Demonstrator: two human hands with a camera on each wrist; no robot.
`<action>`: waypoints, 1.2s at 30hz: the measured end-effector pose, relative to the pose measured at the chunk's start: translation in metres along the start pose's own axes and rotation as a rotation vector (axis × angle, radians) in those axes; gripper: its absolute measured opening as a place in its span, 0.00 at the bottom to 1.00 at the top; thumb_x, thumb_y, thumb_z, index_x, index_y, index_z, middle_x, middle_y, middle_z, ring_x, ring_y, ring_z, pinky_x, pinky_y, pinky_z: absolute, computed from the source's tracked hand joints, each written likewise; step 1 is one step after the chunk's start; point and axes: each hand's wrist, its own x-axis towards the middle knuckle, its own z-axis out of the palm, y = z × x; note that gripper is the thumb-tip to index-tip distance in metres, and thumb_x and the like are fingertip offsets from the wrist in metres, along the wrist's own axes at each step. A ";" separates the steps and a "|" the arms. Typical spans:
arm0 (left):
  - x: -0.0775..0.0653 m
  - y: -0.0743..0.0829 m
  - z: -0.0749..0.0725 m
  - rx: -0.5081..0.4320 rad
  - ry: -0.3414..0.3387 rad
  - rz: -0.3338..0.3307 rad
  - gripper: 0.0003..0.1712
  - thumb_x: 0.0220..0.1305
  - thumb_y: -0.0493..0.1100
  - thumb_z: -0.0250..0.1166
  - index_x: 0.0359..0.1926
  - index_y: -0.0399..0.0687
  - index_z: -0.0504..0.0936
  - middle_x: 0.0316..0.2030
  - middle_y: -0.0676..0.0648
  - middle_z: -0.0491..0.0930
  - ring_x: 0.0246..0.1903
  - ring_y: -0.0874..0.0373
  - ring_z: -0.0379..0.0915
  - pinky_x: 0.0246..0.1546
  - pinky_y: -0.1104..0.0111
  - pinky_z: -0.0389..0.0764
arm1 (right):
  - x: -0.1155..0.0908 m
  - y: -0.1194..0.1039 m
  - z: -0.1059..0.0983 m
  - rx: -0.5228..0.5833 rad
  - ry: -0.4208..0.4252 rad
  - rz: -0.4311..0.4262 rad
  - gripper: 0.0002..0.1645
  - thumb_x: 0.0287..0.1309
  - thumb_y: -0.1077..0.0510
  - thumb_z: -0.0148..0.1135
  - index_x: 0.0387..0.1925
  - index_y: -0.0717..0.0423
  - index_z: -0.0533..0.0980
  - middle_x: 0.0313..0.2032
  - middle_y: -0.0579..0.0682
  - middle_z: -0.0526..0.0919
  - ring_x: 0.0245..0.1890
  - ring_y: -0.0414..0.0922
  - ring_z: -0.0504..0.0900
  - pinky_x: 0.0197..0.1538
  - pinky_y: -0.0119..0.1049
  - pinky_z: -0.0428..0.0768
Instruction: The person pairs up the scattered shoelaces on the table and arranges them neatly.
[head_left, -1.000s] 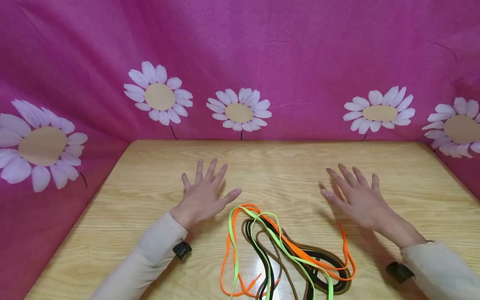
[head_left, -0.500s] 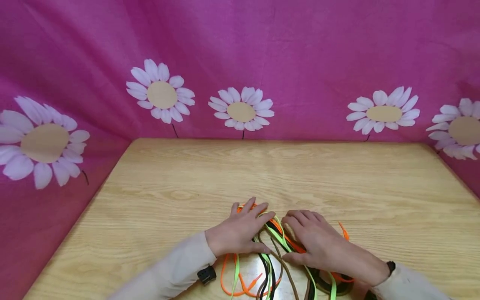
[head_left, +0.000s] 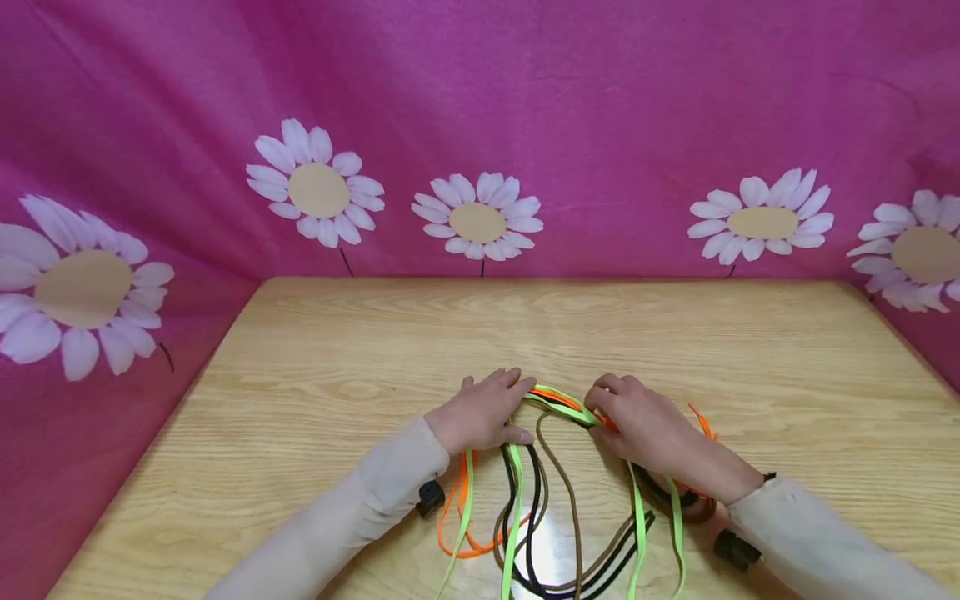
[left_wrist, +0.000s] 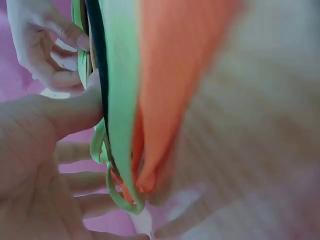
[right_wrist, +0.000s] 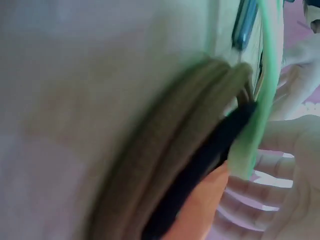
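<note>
A bundle of shoelaces lies in the middle near side of the table: lime green [head_left: 513, 517], orange [head_left: 476, 553], black [head_left: 529, 525] and brown [head_left: 576, 517]. My left hand [head_left: 480, 412] grips the bundle's left end, thumb on the near side and fingers over the far side. Further right, my right hand [head_left: 648, 425] holds the same bundle between thumb and curled fingers. Between the hands runs a short raised stretch of green, orange and black laces; loose ends hang toward me. In the left wrist view, green [left_wrist: 122, 75] and orange [left_wrist: 167, 65] laces pass by the thumb.
The wooden table [head_left: 375, 333] reaches back to a pink cloth [head_left: 615, 125] printed with large white daisies. An orange lace end [head_left: 702, 421] sticks out behind the right wrist. Dark camera units [head_left: 430, 498] sit at both wrists.
Both hands came inward from wide apart, spread over the table, down onto the shoelaces. They took hold of the bundle and shifted it slightly away from me, its strands now hanging differently.
</note>
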 end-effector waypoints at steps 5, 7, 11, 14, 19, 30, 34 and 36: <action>0.009 -0.007 -0.003 0.039 0.148 0.081 0.35 0.64 0.50 0.65 0.68 0.44 0.66 0.61 0.42 0.72 0.56 0.51 0.72 0.53 0.57 0.75 | 0.006 0.011 -0.002 0.035 0.041 0.000 0.10 0.46 0.67 0.72 0.30 0.54 0.79 0.32 0.47 0.77 0.31 0.46 0.76 0.27 0.38 0.76; 0.011 -0.010 -0.003 0.026 0.219 0.126 0.27 0.63 0.43 0.66 0.62 0.43 0.73 0.54 0.43 0.77 0.48 0.53 0.77 0.44 0.63 0.79 | 0.006 0.013 -0.003 0.061 0.056 0.016 0.09 0.47 0.68 0.71 0.29 0.53 0.79 0.30 0.45 0.78 0.29 0.43 0.76 0.26 0.36 0.75; 0.012 -0.017 -0.005 -0.041 0.334 0.185 0.14 0.57 0.27 0.64 0.44 0.41 0.83 0.41 0.46 0.83 0.36 0.56 0.78 0.32 0.67 0.77 | 0.007 0.017 -0.008 0.129 0.055 0.066 0.06 0.50 0.67 0.69 0.27 0.54 0.81 0.26 0.44 0.81 0.26 0.39 0.78 0.26 0.37 0.76; 0.012 -0.022 -0.006 -0.076 0.397 0.198 0.15 0.51 0.20 0.59 0.34 0.41 0.82 0.32 0.47 0.82 0.28 0.59 0.72 0.27 0.68 0.73 | 0.007 0.020 -0.013 0.162 0.046 0.102 0.04 0.52 0.65 0.69 0.27 0.55 0.82 0.25 0.45 0.83 0.25 0.40 0.81 0.26 0.38 0.78; 0.011 -0.031 -0.011 -0.113 0.444 0.172 0.14 0.52 0.20 0.58 0.34 0.39 0.81 0.29 0.47 0.80 0.27 0.60 0.71 0.28 0.68 0.75 | 0.007 0.027 -0.018 0.131 0.065 0.111 0.03 0.52 0.65 0.70 0.26 0.55 0.83 0.24 0.46 0.84 0.24 0.40 0.81 0.26 0.40 0.78; -0.002 -0.051 -0.034 -0.114 0.505 0.178 0.13 0.50 0.19 0.53 0.26 0.36 0.79 0.19 0.52 0.64 0.23 0.61 0.60 0.27 0.71 0.64 | -0.001 0.042 -0.037 0.055 0.079 0.168 0.08 0.49 0.69 0.67 0.30 0.54 0.83 0.23 0.43 0.81 0.22 0.39 0.74 0.23 0.42 0.74; -0.008 -0.061 -0.041 -0.100 0.503 0.202 0.14 0.47 0.18 0.52 0.26 0.36 0.78 0.19 0.51 0.65 0.23 0.61 0.60 0.28 0.71 0.65 | -0.006 0.052 -0.045 0.013 0.076 0.183 0.11 0.46 0.69 0.65 0.32 0.54 0.83 0.23 0.43 0.81 0.21 0.40 0.74 0.20 0.42 0.72; -0.010 -0.068 -0.044 -0.101 0.499 0.211 0.14 0.46 0.18 0.51 0.26 0.36 0.79 0.20 0.50 0.67 0.23 0.60 0.61 0.28 0.70 0.66 | -0.008 0.059 -0.049 -0.011 0.081 0.182 0.11 0.46 0.70 0.64 0.32 0.54 0.84 0.23 0.44 0.82 0.21 0.40 0.74 0.20 0.43 0.72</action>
